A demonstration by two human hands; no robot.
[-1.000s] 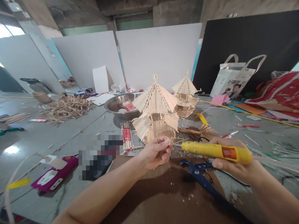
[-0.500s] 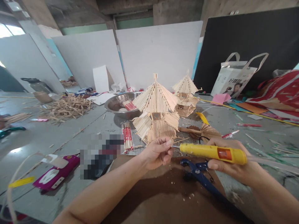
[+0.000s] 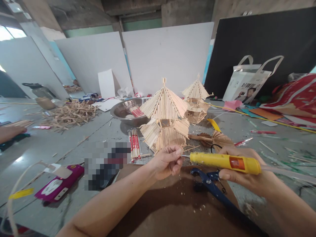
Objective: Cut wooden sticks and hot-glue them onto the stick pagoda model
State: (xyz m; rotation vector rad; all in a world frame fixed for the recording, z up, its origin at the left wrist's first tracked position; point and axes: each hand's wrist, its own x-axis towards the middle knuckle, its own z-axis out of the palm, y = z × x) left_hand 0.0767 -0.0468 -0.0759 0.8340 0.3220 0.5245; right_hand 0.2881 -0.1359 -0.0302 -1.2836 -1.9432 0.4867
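Note:
My right hand (image 3: pixel 247 174) is wrapped round a yellow glue gun (image 3: pixel 222 162), a clear glue stick trailing out of its back end. Its metal tip points left at the pinched fingers of my left hand (image 3: pixel 170 161). Whatever those fingers hold is too small or hidden to make out. Just behind my left hand stands a pavilion model (image 3: pixel 164 112) built of thin wooden sticks, with a pointed roof. Blue pliers (image 3: pixel 214 187) lie below the glue gun on a brown board (image 3: pixel 158 207) dotted with small crumbs.
A second stick pavilion (image 3: pixel 196 102) stands behind, by a steel basin (image 3: pixel 118 112). Wrapped chopsticks (image 3: pixel 134 143), a stick pile (image 3: pixel 71 115) and a purple power strip (image 3: pixel 60 184) lie left. A paper fan (image 3: pixel 219 140) is right. Another person's hand (image 3: pixel 12 131) shows at the left edge.
My hands and the glue gun have hardly moved. At the far left, the other person's hand has come further into view.

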